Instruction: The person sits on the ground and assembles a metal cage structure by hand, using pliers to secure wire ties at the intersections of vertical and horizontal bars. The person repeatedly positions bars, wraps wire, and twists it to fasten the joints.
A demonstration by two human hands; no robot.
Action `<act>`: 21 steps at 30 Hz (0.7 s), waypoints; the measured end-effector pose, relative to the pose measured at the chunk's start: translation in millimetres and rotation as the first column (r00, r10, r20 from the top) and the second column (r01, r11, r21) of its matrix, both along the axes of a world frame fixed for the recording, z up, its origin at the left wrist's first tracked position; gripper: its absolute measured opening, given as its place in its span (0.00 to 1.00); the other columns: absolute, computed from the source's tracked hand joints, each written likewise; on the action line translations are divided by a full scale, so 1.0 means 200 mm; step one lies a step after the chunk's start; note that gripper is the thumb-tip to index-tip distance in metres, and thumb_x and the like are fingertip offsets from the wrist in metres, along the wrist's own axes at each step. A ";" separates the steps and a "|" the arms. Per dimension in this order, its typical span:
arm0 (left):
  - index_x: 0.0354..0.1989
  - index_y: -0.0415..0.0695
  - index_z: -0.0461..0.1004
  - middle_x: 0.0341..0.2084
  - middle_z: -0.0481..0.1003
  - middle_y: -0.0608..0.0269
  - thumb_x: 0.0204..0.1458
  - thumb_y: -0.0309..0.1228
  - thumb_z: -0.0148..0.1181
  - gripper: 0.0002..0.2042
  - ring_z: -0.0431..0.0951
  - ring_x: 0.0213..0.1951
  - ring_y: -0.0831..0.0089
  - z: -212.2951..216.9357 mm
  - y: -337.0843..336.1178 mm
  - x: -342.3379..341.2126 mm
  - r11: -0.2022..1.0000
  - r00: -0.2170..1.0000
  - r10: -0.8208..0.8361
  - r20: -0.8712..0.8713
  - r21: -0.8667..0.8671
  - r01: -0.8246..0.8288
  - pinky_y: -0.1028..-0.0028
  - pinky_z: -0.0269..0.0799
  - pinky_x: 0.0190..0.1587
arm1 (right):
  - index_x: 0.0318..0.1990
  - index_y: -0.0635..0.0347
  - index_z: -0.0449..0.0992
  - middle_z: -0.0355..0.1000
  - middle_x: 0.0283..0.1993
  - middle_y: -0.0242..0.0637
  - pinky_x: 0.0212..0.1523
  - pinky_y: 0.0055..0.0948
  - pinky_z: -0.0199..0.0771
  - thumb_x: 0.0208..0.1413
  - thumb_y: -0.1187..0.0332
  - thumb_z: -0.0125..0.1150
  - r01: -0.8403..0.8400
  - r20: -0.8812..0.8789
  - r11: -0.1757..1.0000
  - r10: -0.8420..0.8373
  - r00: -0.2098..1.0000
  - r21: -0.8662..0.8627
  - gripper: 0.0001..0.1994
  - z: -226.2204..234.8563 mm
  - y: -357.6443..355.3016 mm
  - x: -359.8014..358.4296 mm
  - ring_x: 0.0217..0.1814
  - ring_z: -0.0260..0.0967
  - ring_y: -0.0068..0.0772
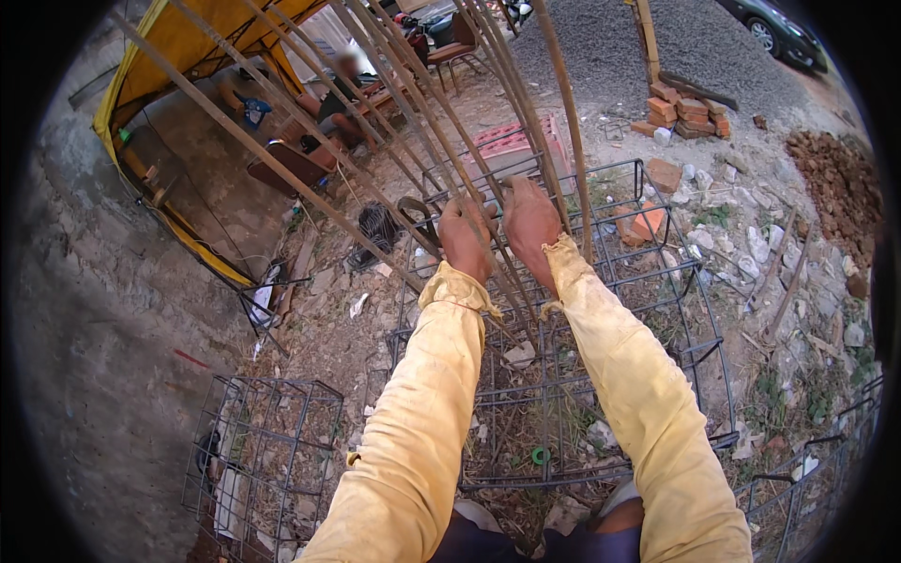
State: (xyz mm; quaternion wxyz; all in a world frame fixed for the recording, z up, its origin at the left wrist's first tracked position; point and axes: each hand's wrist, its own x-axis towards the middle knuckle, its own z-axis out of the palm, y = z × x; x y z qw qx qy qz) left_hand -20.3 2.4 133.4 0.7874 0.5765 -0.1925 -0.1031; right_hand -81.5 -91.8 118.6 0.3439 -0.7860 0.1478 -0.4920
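Yellow fabric sleeves (404, 413) lead to the left hand (466, 236) and right hand (531, 223), fingers (514, 182) curled, hold unclear, among tall brown metal rods (565, 94).

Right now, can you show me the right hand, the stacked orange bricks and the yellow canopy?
Right hand (529, 218): head view, back of the hand.
Stacked orange bricks (694, 120): head view, middle of the stack.
Yellow canopy (137, 71): head view, its left side.

yellow canopy (131, 80), upper left | grey gravel heap (605, 56), far side | rubble-strewn ground (343, 347) | daylight
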 end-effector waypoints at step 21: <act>0.53 0.39 0.64 0.49 0.75 0.54 0.66 0.37 0.52 0.15 0.78 0.47 0.67 0.00 0.06 -0.10 0.969 0.996 0.072 -0.049 -0.235 -0.081 0.71 0.76 0.45 | 0.44 0.67 0.79 0.78 0.39 0.58 0.49 0.47 0.72 0.59 0.68 0.50 -0.167 0.104 0.900 0.137 0.985 0.403 0.14 0.11 0.01 0.04 0.45 0.76 0.59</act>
